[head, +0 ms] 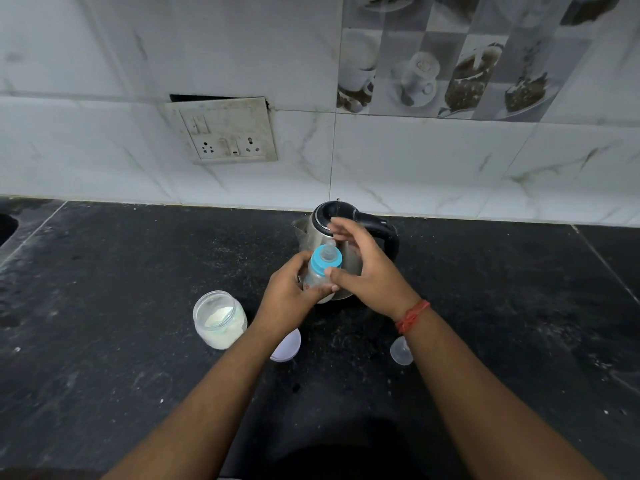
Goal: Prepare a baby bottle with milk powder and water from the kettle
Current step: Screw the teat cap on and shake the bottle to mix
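My left hand [289, 297] grips the clear body of a baby bottle [317, 277], holding it above the black counter in front of the kettle. The bottle carries a blue collar ring [320, 263] with a clear teat on top. My right hand [363, 268] is at the collar, thumb pressed on the blue ring and fingers spread over the teat. Behind them stands a steel kettle [332, 220] with a black lid and handle. An open jar of white milk powder [220, 318] stands to the left of my left wrist.
A white jar lid [289, 346] lies partly under my left forearm. A clear bottle cap [401, 351] lies beside my right forearm. The black counter [138, 289] meets a tiled wall with a socket plate [225, 133]. A sink edge [5, 226] shows far left.
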